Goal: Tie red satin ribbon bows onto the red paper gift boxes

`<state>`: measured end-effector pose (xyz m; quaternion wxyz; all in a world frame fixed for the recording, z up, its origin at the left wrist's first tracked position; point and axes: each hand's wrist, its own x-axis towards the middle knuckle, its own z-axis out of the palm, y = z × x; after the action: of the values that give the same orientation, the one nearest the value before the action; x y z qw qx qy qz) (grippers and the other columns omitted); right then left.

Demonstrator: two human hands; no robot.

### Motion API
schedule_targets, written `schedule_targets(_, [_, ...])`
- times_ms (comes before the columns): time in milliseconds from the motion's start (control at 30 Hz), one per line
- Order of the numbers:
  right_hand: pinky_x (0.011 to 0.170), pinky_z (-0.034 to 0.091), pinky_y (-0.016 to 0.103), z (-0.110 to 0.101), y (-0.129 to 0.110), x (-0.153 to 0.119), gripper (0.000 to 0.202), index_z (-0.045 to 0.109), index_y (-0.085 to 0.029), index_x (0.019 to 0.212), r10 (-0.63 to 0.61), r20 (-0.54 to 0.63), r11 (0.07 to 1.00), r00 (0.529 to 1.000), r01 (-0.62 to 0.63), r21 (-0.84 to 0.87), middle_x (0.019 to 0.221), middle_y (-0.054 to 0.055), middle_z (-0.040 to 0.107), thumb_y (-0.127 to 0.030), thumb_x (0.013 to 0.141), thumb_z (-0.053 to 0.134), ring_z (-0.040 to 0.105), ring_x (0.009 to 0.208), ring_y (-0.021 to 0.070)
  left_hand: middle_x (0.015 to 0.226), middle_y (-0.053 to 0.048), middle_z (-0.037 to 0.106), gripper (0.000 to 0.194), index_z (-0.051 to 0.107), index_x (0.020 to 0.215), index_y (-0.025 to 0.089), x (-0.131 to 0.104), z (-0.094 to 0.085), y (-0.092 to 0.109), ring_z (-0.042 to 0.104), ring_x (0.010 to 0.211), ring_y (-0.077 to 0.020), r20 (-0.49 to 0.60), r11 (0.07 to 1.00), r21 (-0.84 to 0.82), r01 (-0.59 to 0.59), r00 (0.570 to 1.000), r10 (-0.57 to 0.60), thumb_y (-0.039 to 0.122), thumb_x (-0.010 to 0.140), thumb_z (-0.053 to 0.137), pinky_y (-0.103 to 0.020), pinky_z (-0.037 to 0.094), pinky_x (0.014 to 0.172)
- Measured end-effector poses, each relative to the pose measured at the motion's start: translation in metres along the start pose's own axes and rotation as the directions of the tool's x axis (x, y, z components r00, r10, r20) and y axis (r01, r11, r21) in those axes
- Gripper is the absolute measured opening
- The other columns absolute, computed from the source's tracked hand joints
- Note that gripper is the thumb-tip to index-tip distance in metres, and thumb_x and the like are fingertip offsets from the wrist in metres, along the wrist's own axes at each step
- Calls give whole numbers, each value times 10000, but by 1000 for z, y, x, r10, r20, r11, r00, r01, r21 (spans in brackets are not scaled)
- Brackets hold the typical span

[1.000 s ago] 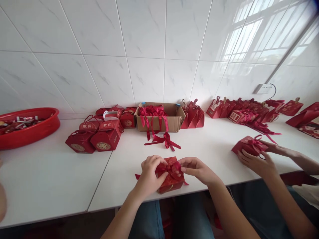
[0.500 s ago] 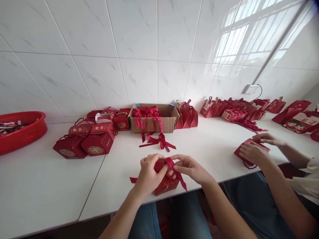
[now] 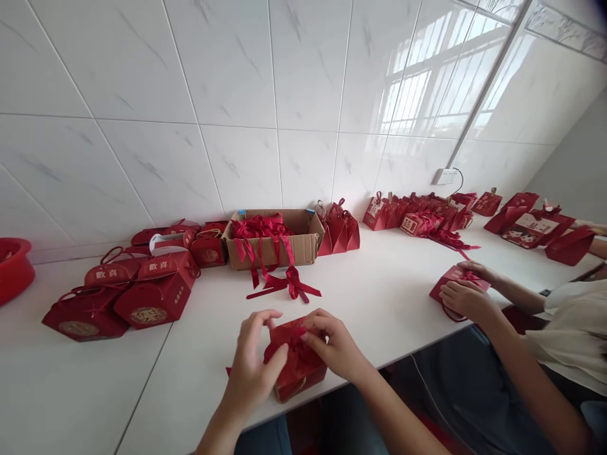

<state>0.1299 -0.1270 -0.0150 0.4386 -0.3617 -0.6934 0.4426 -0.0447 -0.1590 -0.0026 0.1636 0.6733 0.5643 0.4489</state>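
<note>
A red gift box (image 3: 303, 381) stands at the table's near edge with red ribbon (image 3: 298, 338) on its top. My left hand (image 3: 256, 354) is at the box's left side, thumb and fingers spread apart with nothing between them. On the right, my right hand (image 3: 332, 341) pinches the ribbon between thumb and fingers over the box top. One ribbon end shows at the box's left, partly behind my left hand. Just beyond the box, a tied red bow (image 3: 293, 283) lies on the white table.
A cardboard box (image 3: 303, 251) full of red ribbons stands by the tiled wall. Several red gift boxes (image 3: 156, 297) are at left, beside a red basin (image 3: 14, 268). Right, a co-worker's hands (image 3: 467, 297) hold another red box; more boxes (image 3: 408, 212) line the wall.
My left hand has let go of the ribbon and opened, moving left. The ribbon strip that hung over the right side no longer shows there. The view has turned to the right.
</note>
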Motion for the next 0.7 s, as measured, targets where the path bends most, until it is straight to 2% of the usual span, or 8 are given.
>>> schedule_targets(67, [676, 467, 276, 1, 2, -2, 139, 652, -212, 828, -65, -10, 998, 998, 64, -22, 948, 54, 631, -286, 864, 541, 584, 795, 163, 941, -41, 594, 228, 529, 963, 246, -6, 0, -15, 576, 908, -234, -67, 993, -22, 116, 991, -118, 346, 760, 557, -410, 449, 864])
schedule_targets(133, [747, 460, 294, 2, 4, -4, 141, 642, -226, 871, -98, 13, 994, 995, 98, -46, 942, 44, 648, -265, 886, 507, 580, 852, 174, 926, -40, 598, 258, 514, 893, 238, -13, 3, -30, 582, 889, -237, -94, 971, -34, 235, 967, -237, 440, 751, 589, -418, 453, 850])
schedule_targets(200, [774, 444, 304, 3, 6, -7, 161, 634, -233, 902, -84, 32, 992, 996, 87, -88, 908, 34, 657, -258, 907, 475, 564, 855, 177, 868, -26, 597, 321, 493, 861, 233, -19, 8, -39, 591, 848, -226, -50, 943, -72, 326, 943, -330, 502, 735, 612, -386, 461, 810])
schedule_targets(267, [764, 437, 303, 4, 7, -9, 182, 624, -230, 897, -50, 51, 993, 997, 55, -103, 871, 31, 648, -277, 924, 449, 553, 837, 180, 773, 1, 570, 333, 481, 822, 226, -22, 11, -42, 581, 759, -195, 52, 915, -135, 381, 924, -378, 534, 755, 590, -323, 457, 735])
schedule_targets(367, [773, 434, 302, 5, 6, -10, 218, 599, -222, 851, -18, 83, 998, 996, 23, -61, 836, 26, 635, -310, 940, 421, 559, 825, 179, 632, 35, 470, 364, 472, 691, 207, -22, 10, -40, 482, 616, -143, 211, 877, -202, 436, 894, -396, 550, 800, 528, -254, 389, 607])
schedule_targets(433, [754, 436, 290, 6, 6, -10, 238, 590, -219, 832, 5, 105, 1000, 994, -2, -22, 834, 23, 639, -322, 946, 408, 567, 799, 171, 578, 46, 393, 402, 443, 606, 198, -20, 7, -37, 403, 568, -124, 263, 862, -215, 460, 877, -403, 539, 801, 528, -243, 340, 561])
schedule_targets(533, [707, 435, 275, 6, 6, -10, 242, 585, -213, 824, 41, 112, 999, 993, -42, 2, 829, 21, 648, -324, 945, 407, 569, 754, 161, 579, 50, 359, 397, 413, 581, 196, -17, 3, -34, 373, 566, -116, 284, 853, -247, 459, 876, -390, 506, 793, 540, -236, 333, 558])
schedule_targets(700, [692, 437, 274, 8, 6, -10, 218, 553, -206, 784, 67, 72, 998, 995, -67, -9, 758, 16, 644, -297, 932, 421, 578, 711, 156, 600, 42, 406, 362, 441, 610, 193, -18, 0, -33, 415, 599, -123, 305, 844, -288, 452, 879, -366, 480, 818, 515, -237, 373, 603])
